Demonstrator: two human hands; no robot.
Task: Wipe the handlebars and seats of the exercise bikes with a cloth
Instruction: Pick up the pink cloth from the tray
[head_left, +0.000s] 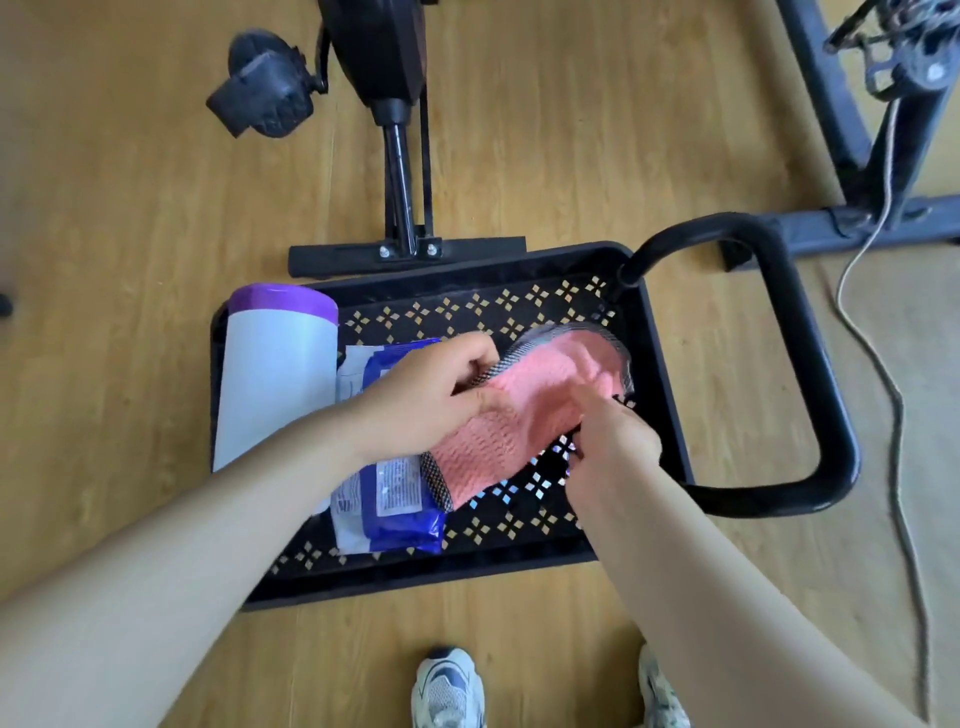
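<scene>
Both hands, left hand (436, 395) and right hand (615, 441), pinch a pink cloth (524, 410) over a black tray (660, 364), seemingly lifting it out for wiping the bikes.

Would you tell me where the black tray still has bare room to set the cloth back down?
Free: the tray floor's far strip, and its near-right corner. Crowded: the white roll, blue packet and pink cloth fill the left and middle.

Knobbly pink cloth (524, 415); glossy black plastic tray (660, 364)
</scene>
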